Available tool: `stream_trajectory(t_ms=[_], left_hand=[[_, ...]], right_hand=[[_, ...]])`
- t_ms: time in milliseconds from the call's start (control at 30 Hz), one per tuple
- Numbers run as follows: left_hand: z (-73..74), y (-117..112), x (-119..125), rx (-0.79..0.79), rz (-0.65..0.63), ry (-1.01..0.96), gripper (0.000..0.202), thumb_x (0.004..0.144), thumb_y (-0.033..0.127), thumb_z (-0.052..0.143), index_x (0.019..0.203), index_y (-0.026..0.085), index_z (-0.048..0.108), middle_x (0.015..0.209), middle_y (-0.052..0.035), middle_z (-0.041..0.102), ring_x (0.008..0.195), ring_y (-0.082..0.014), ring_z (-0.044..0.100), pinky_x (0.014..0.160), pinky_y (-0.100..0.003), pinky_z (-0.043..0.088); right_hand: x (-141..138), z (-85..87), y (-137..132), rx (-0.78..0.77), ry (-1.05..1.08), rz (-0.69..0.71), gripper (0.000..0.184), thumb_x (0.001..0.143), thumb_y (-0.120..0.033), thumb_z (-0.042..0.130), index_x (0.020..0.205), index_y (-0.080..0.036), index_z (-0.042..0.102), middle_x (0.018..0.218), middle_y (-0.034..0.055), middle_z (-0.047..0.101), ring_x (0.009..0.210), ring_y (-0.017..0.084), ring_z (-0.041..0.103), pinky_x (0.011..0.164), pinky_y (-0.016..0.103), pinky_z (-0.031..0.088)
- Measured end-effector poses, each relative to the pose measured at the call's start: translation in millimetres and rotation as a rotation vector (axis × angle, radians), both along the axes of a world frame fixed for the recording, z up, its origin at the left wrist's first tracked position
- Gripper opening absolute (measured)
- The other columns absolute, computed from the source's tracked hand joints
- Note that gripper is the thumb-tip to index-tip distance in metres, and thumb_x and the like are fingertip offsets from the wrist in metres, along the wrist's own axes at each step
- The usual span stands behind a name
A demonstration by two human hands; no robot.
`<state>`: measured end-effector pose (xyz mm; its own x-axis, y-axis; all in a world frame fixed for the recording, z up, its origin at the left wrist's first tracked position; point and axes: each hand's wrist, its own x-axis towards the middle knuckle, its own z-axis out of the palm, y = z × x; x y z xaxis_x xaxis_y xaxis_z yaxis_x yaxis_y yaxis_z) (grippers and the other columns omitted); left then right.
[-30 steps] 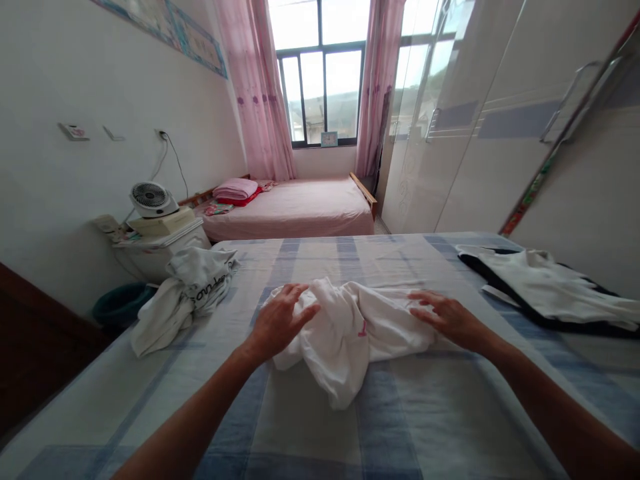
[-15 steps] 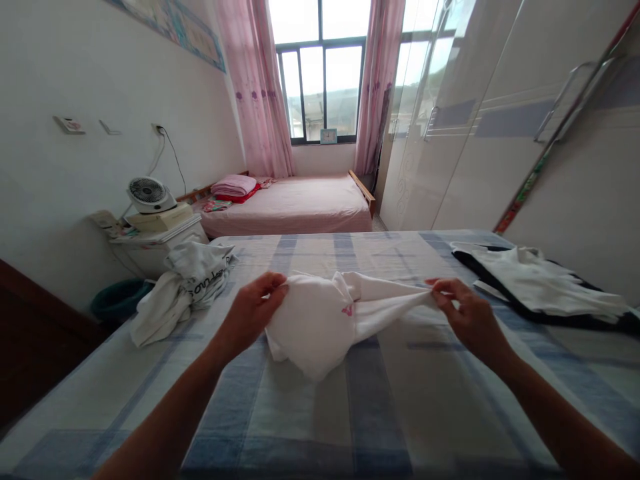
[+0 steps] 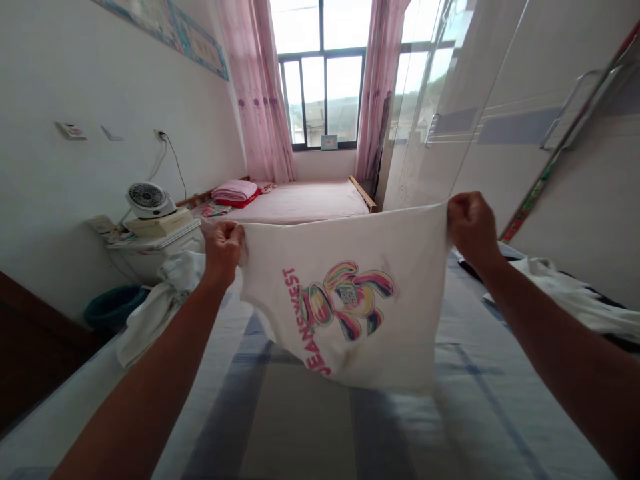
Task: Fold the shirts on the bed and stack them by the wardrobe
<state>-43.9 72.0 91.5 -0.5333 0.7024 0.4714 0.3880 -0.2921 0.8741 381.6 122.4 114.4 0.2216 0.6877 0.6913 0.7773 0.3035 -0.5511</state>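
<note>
A white T-shirt [image 3: 410, 300] hangs stretched sideways above the bed, its colourful bear print and pink "JEANSWEST" lettering turned on their side. My left hand [image 3: 223, 250] is closed on its upper left corner, near the shoulder. At the upper right corner, by the hem, my right hand [image 3: 473, 223] grips the cloth in a fist. The top edge runs nearly straight between both hands, a bit higher at the right. The shirt's lower edge droops over the blue and white checked bed sheet [image 3: 300, 427].
Rumpled white clothing [image 3: 150, 320] lies at the bed's left edge. White and black garments [image 3: 565, 293] lie at the right. A fan [image 3: 150, 199] stands on a cabinet beside a green bin [image 3: 110, 308]. A pink bed [image 3: 310, 200] and a wardrobe [image 3: 465, 180] stand beyond.
Both hands have risen from the bed, lifting the T-shirt. The bunched cloth has opened out into a wide sheet, and its printed front now shows.
</note>
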Motion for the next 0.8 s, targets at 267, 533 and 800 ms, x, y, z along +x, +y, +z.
stream_trajectory(t_ms=[267, 533, 800], left_hand=[[-71.0, -29, -17, -0.305, -0.301, 0.542, 0.025, 0.074, 0.031, 0.06, 0.096, 0.02, 0.066, 0.109, -0.008, 0.063, 0.104, -0.0244, 0.059, 0.086, -0.038, 0.05], [-112.4, -107, -2, -0.369, -0.552, 0.99, 0.053, 0.078, 0.026, 0.063, 0.13, 0.033, 0.052, 0.141, -0.0059, 0.047, 0.125, -0.0252, 0.048, 0.103, -0.04, 0.042], [-83.2, -56, 27, -0.315, -0.451, 0.716, 0.027, 0.084, 0.023, 0.041, 0.096, 0.02, 0.065, 0.088, -0.0031, 0.068, 0.084, -0.0184, 0.063, 0.079, -0.03, 0.05]], right_hand=[[-15, -85.9, -38, -0.355, -0.263, 0.323, 0.022, 0.084, -0.034, 0.05, 0.093, -0.018, 0.06, 0.095, 0.0089, 0.064, 0.081, 0.019, 0.063, 0.076, 0.033, 0.048], [13, -146.7, -136, -0.633, -0.492, 0.642, 0.042, 0.075, -0.031, 0.061, 0.116, -0.033, 0.059, 0.131, 0.0043, 0.054, 0.12, 0.026, 0.05, 0.099, 0.041, 0.04], [2, -108.5, -96, -0.492, -0.091, 0.382, 0.027, 0.08, -0.035, 0.043, 0.095, -0.023, 0.062, 0.096, 0.0052, 0.07, 0.092, 0.026, 0.063, 0.086, 0.041, 0.048]])
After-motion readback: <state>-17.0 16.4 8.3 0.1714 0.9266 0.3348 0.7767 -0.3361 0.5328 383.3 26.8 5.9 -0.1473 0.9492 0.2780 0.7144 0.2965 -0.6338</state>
